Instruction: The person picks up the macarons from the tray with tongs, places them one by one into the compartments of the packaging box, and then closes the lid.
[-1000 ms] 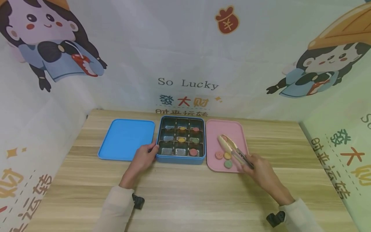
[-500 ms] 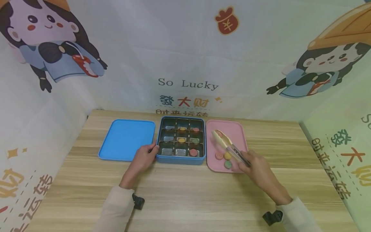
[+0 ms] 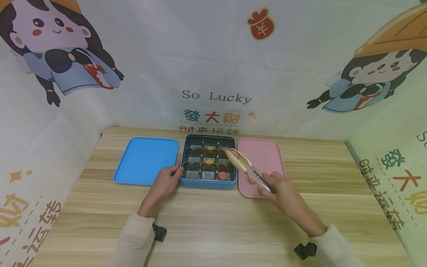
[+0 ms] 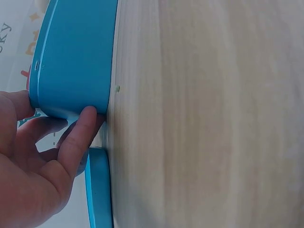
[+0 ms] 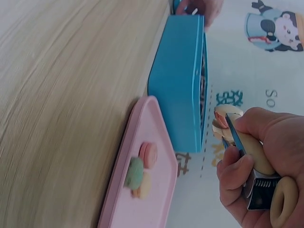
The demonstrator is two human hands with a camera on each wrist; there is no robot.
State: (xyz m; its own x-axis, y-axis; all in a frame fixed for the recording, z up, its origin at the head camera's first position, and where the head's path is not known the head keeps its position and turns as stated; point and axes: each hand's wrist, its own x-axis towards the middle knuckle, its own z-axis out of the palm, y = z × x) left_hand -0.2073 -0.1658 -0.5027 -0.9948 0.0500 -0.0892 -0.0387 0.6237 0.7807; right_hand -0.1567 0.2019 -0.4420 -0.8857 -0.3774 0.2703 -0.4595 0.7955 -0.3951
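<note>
My left hand [image 3: 165, 182] holds the front left corner of an open blue box [image 3: 207, 184], its fingers at the box's side and rim in the left wrist view. The box's dark insert has rows of compartments, several with pink, yellow or green macarons. My right hand [image 3: 287, 193] grips a pair of tongs [image 3: 255, 175] with cream tips. Pinched between the tips is a pink macaron [image 5: 220, 118], raised over the box's right rim. On the pink tray [image 3: 267, 149] lie a pink macaron [image 5: 148, 154], a green macaron [image 5: 134, 172] and a yellow macaron [image 5: 142, 186], largely hidden in the head view.
A flat blue lid [image 3: 146, 159] lies left of the box, close beside my left hand. Box, lid and tray stand in a row on the wooden table [image 3: 207, 226]. Behind them rises a printed cloth backdrop [image 3: 213, 55], with more cloth at both sides.
My right hand has carried the tongs and the pinched pink macaron leftward from above the tray to the box's right rim. My left hand has stayed at the box corner.
</note>
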